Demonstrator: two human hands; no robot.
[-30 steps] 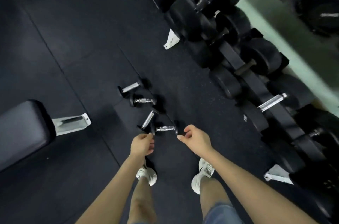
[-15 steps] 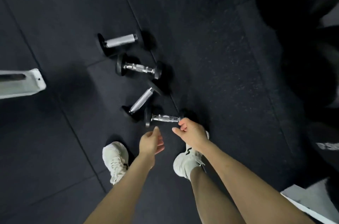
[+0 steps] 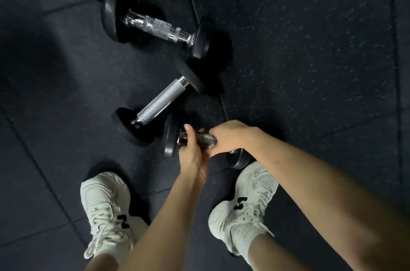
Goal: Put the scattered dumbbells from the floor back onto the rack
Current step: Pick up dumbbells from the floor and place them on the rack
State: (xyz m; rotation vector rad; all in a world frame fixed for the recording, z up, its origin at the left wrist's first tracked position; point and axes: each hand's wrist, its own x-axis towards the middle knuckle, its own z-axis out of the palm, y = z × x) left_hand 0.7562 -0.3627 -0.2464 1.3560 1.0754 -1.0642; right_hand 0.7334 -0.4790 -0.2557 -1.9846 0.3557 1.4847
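The left hand and the right hand both curl round the chrome handle of the nearest dumbbell, its right head just at 12 o'clock of the right shoe, while a second dumbbell crowds its left plate from 11 o'clock and a third dumbbell lies farther toward 12 on the rubber floor.
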